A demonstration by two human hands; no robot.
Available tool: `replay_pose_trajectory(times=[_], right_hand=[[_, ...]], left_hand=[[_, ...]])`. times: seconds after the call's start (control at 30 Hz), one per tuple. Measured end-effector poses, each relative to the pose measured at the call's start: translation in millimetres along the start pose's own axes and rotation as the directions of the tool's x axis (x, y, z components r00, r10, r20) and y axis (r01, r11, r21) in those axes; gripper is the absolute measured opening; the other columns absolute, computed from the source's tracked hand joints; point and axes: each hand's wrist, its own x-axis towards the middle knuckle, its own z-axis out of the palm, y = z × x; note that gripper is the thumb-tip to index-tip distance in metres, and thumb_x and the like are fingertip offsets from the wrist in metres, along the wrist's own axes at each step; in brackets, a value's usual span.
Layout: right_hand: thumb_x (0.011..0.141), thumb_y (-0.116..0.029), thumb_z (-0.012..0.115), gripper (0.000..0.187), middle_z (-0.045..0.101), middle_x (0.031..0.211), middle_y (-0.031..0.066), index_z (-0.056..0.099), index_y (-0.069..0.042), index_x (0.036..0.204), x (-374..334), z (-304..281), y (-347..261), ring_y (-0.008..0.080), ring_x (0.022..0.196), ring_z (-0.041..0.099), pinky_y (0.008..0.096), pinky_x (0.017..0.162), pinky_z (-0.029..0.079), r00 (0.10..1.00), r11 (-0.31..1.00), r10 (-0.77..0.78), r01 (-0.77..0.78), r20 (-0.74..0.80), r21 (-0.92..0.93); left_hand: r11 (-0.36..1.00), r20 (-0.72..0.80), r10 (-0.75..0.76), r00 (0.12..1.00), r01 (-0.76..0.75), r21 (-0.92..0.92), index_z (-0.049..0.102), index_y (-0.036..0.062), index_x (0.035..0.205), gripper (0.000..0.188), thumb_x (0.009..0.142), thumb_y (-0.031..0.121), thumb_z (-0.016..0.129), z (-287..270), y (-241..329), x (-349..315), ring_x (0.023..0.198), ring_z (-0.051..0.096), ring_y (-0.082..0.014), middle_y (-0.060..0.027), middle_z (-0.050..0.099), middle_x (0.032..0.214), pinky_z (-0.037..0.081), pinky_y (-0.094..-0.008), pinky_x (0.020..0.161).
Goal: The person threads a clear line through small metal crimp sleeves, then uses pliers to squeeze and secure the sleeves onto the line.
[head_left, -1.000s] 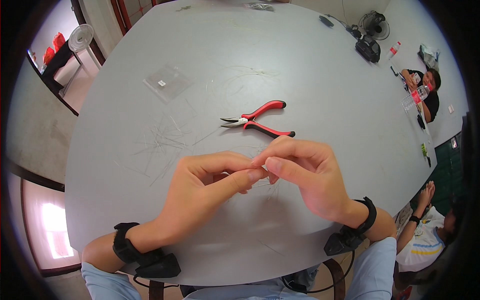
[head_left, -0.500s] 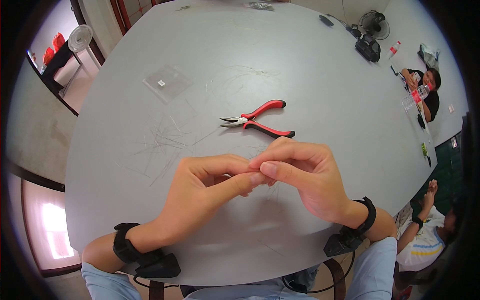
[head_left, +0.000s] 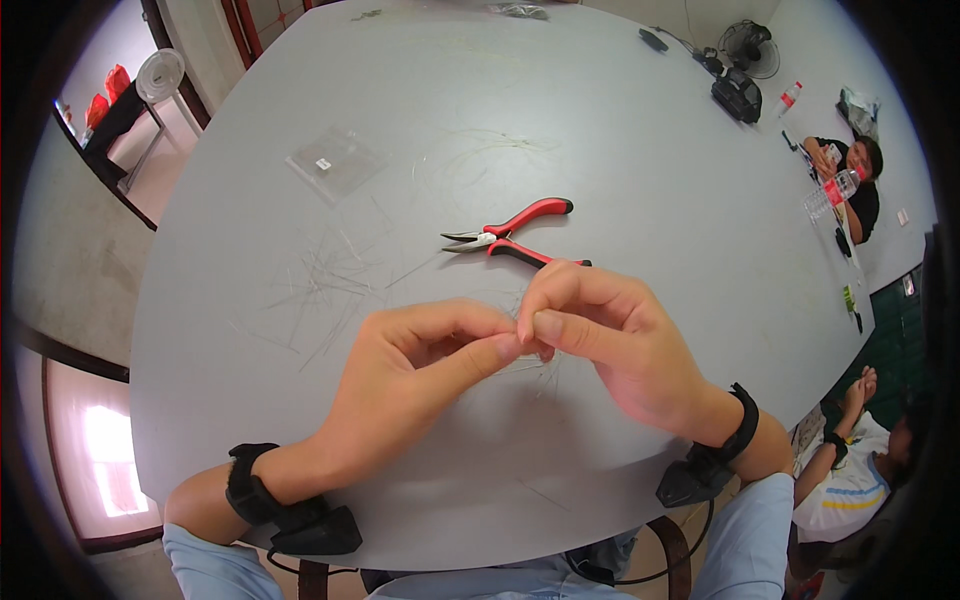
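My left hand [head_left: 425, 365] and my right hand [head_left: 635, 345] meet over the near middle of the grey table [head_left: 430, 505]. The thumb and forefinger of each are pinched together, fingertips almost touching. Whatever lies between them is too small to make out. Below and behind the fingers, several thin wire pieces [head_left: 540, 372] lie on the table, partly hidden. Just beyond my hands rest bent-nose pliers [head_left: 495, 240] with red and black handles, jaws apart; my right hand overlaps the end of one handle. A loose scatter of thin wire pieces [head_left: 325, 275] lies left of the pliers.
Beyond the pliers are a clear plastic bag [head_left: 345, 180] and pale thin strands [head_left: 500, 145]. Plastic bottles [head_left: 835, 193], a black device [head_left: 737, 97] and a fan [head_left: 750, 48] are at the far right. One person [head_left: 862, 195] sits there; another [head_left: 850, 470] is nearer.
My right hand has shifted slightly right and its fingers are more upright, now covering part of the pliers' lower handle. The left hand stays nearly in place, still pinched.
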Motion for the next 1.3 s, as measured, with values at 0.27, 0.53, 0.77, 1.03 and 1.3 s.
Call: replay_pose_trajectory(times=[0.27,0.53,0.77,1.03,1.3], right_hand=[[0.093,-0.014,0.051,0.014,0.060,0.087,0.0065,0.057,-0.001,0.095,3.3,-16.5,-18.1,0.0138,0.073,0.057,0.0250,0.062,0.044,0.998,0.977,-0.066,0.059,0.023,0.206],[0.093,-0.018,0.049,0.019,0.053,0.074,0.0020,0.055,-0.001,0.087,12.3,-47.1,-29.7,0.0110,0.063,0.049,0.0236,0.060,0.042,0.983,0.990,-0.104,0.118,-0.153,0.079],[0.087,-0.014,0.054,0.013,0.048,0.073,0.0003,0.053,-0.003,0.081,19.4,-72.1,-25.7,0.0092,0.062,0.042,0.0227,0.059,0.036,0.965,0.985,-0.129,0.151,-0.229,0.080],[0.094,-0.010,0.045,0.010,0.046,0.077,-0.0004,0.046,-0.003,0.087,22.3,-87.0,-24.0,0.0060,0.064,0.040,0.0183,0.055,0.035,0.963,0.988,-0.118,0.139,-0.241,0.073],[0.093,-0.007,0.044,0.009,0.045,0.078,0.0005,0.044,-0.003,0.085,25.0,-105.2,-23.4,0.0068,0.065,0.040,0.0189,0.057,0.036,0.919,0.989,-0.085,0.126,-0.386,0.083]], left_hand=[[0.991,-0.007,0.073,0.997,-0.072,0.109,0.063,0.0020,0.093,0.013,0.089,0.013,0.058,-7.5,0.1,5.1,0.095,0.055,-0.0114,-0.0045,0.064,0.096,0.041,-0.0270,0.087],[0.996,-0.053,0.068,0.996,-0.064,0.061,0.064,0.0029,0.092,0.012,0.089,0.013,0.059,-9.6,0.4,6.7,0.095,0.056,-0.0129,-0.0057,0.064,0.095,0.039,-0.0285,0.089],[0.997,-0.109,0.055,0.993,-0.048,0.062,0.065,0.0020,0.091,0.013,0.088,0.013,0.060,-11.2,0.7,7.7,0.094,0.056,-0.0141,-0.0069,0.065,0.094,0.038,-0.0299,0.091],[0.997,-0.119,0.072,0.990,-0.068,0.041,0.065,0.0016,0.092,0.013,0.087,0.013,0.061,-13.7,-1.2,9.5,0.094,0.056,-0.0145,-0.0072,0.065,0.093,0.039,-0.0299,0.090],[0.992,-0.052,0.043,0.998,-0.036,0.120,0.062,0.0009,0.089,0.015,0.089,0.014,0.055,-16.6,-3.4,11.8,0.092,0.058,-0.0147,-0.0086,0.065,0.092,0.045,-0.0304,0.084]])
